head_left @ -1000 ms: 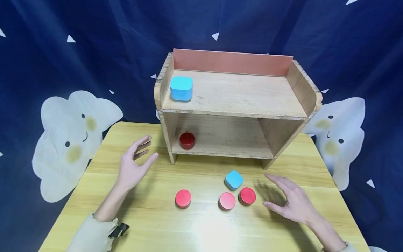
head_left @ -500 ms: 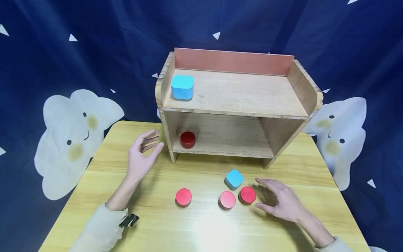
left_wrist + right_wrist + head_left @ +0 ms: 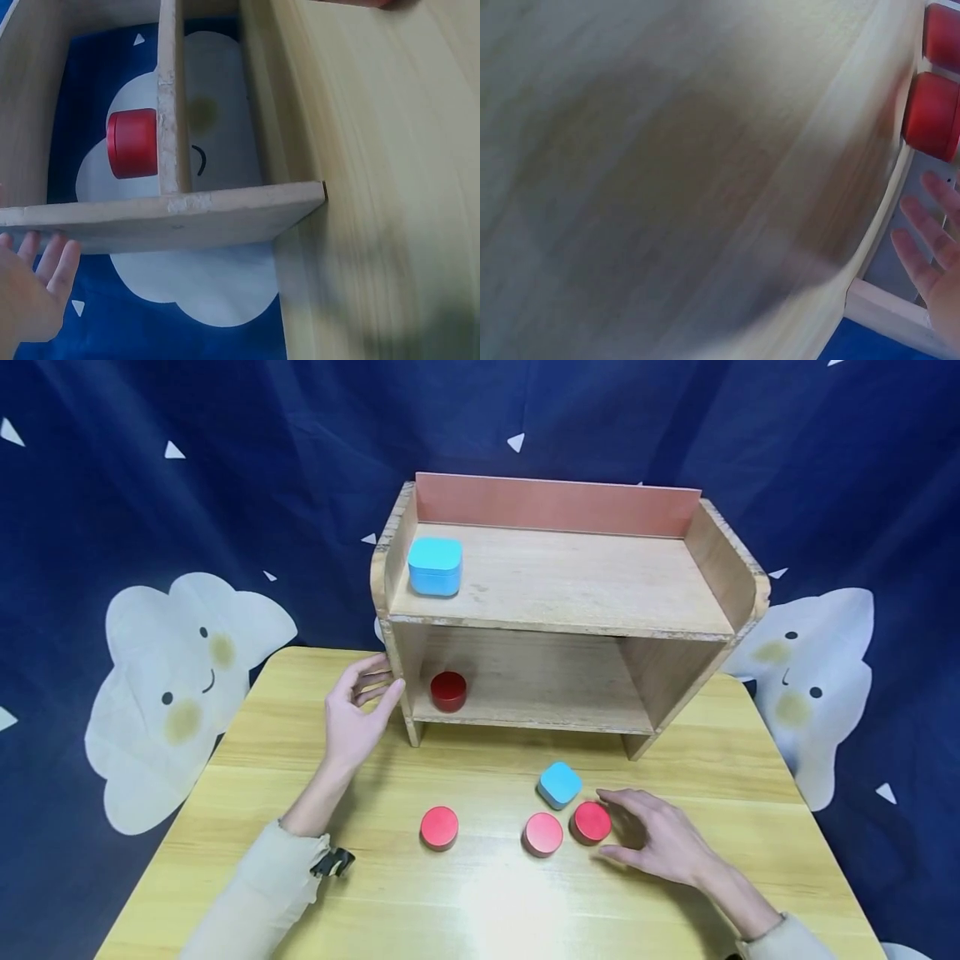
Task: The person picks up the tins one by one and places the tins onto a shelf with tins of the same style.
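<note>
Table: yellow wood, one; carries one wooden rack and four loose tins.
Rack: two shelves, stands at the table's far edge, centred.
Blue tins: two. One blue tin on rack, at the left end of the top shelf. One small blue tin on the table, just in front of the rack's right half.
Red tins: four. One dark red tin at the left end of the lower shelf. Three on the table toward the near edge: left red tin, middle red tin, right red tin; the middle and right ones sit just beside each other and near the small blue tin.
Left hand: fingers spread and relaxed, holding nothing, fingertips at the rack's left side wall.
Right hand: fingers loosely spread, low over the table, fingertips at the right red tin; contact cannot be told.
</note>
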`<state>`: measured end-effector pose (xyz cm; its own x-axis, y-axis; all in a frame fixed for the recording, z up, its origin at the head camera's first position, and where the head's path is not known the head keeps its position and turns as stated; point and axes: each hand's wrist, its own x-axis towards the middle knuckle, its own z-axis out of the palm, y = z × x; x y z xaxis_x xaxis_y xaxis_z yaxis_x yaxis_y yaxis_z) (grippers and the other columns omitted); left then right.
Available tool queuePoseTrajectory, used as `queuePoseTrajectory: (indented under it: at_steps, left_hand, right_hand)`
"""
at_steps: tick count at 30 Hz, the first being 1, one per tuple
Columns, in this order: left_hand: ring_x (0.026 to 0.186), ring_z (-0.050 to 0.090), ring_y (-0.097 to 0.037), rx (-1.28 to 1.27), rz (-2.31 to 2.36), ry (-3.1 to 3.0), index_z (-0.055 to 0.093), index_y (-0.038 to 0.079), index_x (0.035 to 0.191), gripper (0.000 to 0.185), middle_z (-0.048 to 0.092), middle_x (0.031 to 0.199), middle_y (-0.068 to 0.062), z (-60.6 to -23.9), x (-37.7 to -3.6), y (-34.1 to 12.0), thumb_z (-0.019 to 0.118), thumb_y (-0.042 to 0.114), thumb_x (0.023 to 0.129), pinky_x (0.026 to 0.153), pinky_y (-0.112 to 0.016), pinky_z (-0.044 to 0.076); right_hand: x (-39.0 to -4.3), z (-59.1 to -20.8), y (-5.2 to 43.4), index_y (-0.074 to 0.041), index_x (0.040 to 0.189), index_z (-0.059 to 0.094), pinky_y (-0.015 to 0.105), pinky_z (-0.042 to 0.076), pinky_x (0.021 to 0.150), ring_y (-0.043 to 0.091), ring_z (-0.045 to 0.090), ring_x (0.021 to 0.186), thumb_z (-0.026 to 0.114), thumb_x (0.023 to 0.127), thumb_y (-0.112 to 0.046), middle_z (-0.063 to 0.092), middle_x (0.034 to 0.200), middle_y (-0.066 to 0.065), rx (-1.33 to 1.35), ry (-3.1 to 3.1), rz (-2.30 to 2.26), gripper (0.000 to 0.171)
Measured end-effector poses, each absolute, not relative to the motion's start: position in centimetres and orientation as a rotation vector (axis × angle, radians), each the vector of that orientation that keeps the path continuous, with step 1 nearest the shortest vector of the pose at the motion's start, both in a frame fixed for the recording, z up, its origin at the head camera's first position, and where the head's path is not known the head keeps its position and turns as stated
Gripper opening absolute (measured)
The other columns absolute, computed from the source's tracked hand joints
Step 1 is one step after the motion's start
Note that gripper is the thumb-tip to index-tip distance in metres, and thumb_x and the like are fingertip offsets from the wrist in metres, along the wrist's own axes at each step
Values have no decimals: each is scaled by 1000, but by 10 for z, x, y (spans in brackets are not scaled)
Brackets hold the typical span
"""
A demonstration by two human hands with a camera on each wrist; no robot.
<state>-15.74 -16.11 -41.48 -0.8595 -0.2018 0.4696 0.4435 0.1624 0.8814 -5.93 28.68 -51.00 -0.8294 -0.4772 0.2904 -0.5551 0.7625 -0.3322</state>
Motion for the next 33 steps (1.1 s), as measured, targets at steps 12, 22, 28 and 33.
queuePoseTrajectory:
  at_steps: [12,22,28,33]
  left_hand:
    - [102,70,-9,-178,-1762,-1973,65,-7,130,44,68,123,-3,-412,-163,-155,80,-2,88,86,-15,63]
    - [96,68,-2,-100,-1794,-1941,67,-6,127,42,67,115,8,-409,-167,-153,80,-2,87,80,-12,62]
    - [94,69,-2,-54,-1783,-1950,69,-4,123,38,69,115,9,-409,-169,-154,81,-1,87,79,-16,63]
    - [93,69,-3,-69,-1774,-1951,69,-3,121,35,69,115,6,-411,-171,-153,80,-2,88,79,-17,64]
  right_hand:
    - [-62,-517,283,-19,135,71,45,66,88,14,75,105,96,71,-49,77,119,-8,804,-2804,623,75]
    - [-64,-519,280,-18,133,72,44,66,90,16,75,107,93,76,-48,78,120,-6,793,-2835,639,67]
    - [-65,-519,280,-18,129,73,40,66,89,11,74,103,93,78,-45,77,115,-9,813,-2839,649,62]
    - [-64,-519,281,-18,128,73,39,66,89,11,74,103,92,78,-45,76,114,-9,810,-2855,657,60]
